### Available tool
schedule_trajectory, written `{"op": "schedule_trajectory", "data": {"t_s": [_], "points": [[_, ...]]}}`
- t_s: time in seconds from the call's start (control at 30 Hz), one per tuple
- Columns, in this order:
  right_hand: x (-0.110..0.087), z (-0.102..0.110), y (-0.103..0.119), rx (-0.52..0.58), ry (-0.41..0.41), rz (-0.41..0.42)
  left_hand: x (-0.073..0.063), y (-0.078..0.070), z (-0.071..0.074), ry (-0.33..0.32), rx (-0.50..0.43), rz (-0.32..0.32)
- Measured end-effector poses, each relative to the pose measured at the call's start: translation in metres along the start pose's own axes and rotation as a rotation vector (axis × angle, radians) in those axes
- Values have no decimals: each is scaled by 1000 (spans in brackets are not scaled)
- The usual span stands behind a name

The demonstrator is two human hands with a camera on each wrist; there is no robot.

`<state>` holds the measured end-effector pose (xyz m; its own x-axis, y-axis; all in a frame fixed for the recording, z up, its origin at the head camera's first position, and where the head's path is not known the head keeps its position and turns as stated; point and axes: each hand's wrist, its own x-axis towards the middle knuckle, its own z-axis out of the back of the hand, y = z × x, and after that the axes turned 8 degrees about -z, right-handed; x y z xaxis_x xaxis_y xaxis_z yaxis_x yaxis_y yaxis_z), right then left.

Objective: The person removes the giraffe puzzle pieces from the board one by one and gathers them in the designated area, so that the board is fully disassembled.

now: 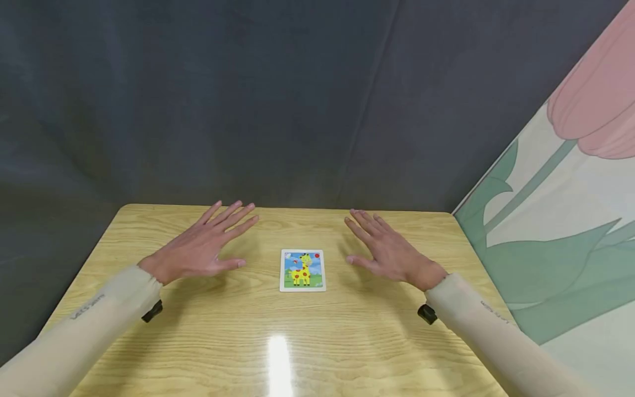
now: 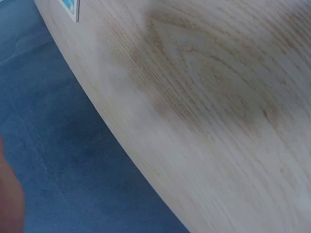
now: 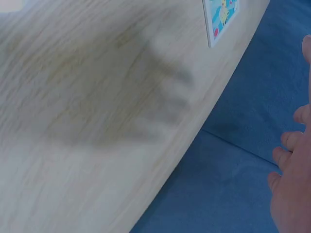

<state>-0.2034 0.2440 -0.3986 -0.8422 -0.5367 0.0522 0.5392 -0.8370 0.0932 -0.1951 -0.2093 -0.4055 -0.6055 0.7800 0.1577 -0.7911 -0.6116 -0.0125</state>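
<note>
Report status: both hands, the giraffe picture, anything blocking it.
Left hand open, empty. Right hand likewise. Picture flat on table, between the hands, untouched. Nothing seen blocking it.

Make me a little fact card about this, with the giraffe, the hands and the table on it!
giraffe picture: square with a white border, lying between the hands; yellow giraffe, reddish spots
left hand: left of the picture, holds nothing
right hand: right of the picture, holds nothing
table: wood-grained, under the picture
dark cloth: behind the table
</note>
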Motion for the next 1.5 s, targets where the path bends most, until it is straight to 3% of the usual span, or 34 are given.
{"op": "schedule_trajectory", "data": {"t_s": [0.27, 0.87, 1.17, 1.5], "points": [[3, -14, 4, 50, 0, -19, -2, 2, -10, -30, -42, 55], [22, -53, 28, 247, 55, -70, 10, -16, -45, -103, -317, 194], [34, -72, 48, 321, 85, -74, 20, -27, -69, -89, -372, 220], [48, -91, 65, 319, 80, -78, 34, -39, -86, -31, -388, 217]]}}
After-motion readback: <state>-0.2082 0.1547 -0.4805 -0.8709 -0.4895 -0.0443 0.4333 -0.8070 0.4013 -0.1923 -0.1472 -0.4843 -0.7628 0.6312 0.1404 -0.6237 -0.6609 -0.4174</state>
